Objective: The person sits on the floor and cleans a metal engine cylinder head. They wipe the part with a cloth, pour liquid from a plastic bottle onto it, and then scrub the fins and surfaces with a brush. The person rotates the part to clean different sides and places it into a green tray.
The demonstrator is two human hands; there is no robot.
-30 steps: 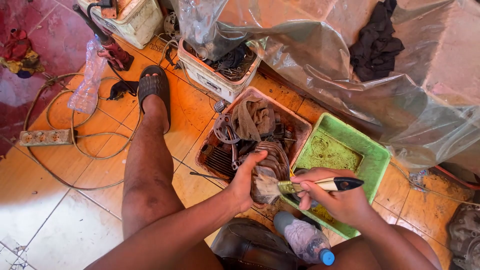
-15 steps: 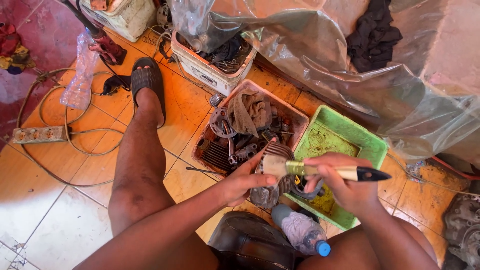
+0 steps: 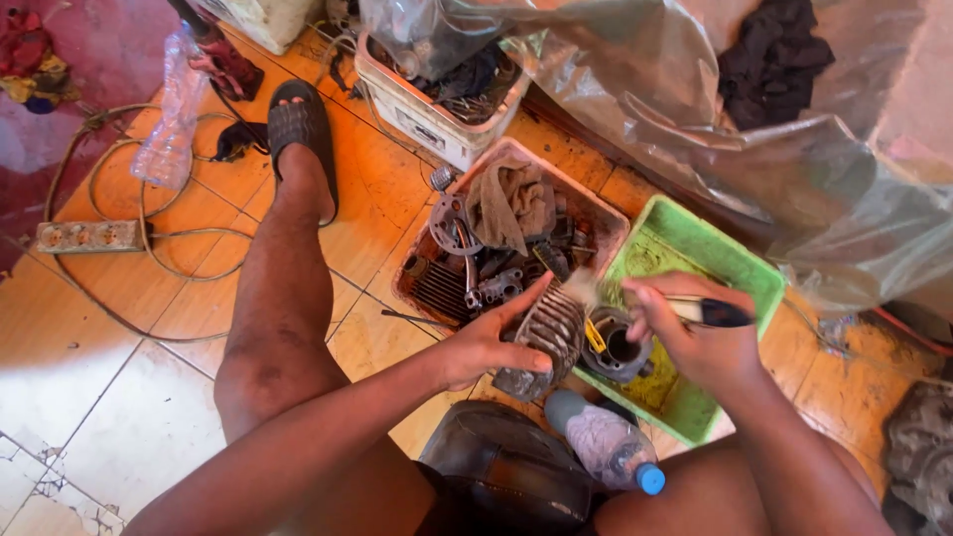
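We see the left hand [image 3: 486, 342] at the centre of the frame, its fingers curled round a grey finned engine cylinder [image 3: 546, 337], thumb up along its top and fingertips wrapped underneath. The cylinder sits just above the lower left edge of the green tray [image 3: 740, 268] and right beside a dark round metal part [image 3: 615, 347] lying in that tray. The right hand [image 3: 695, 337], right of centre, is closed tight on a paintbrush [image 3: 685, 310] with a dark handle that points toward the right; its pale bristles touch the upper end of the cylinder.

Above the left hand, a pinkish tray [image 3: 596, 203] holds greasy engine parts and a crumpled rag [image 3: 511, 203]. At lower centre a plastic bottle with a blue cap [image 3: 606, 447] lies between the knees, near a dark rounded stool [image 3: 506, 471]. In the left of the frame we see a power strip [image 3: 89, 235] with looping cable, and a sandalled foot [image 3: 298, 139] on the orange tiles.
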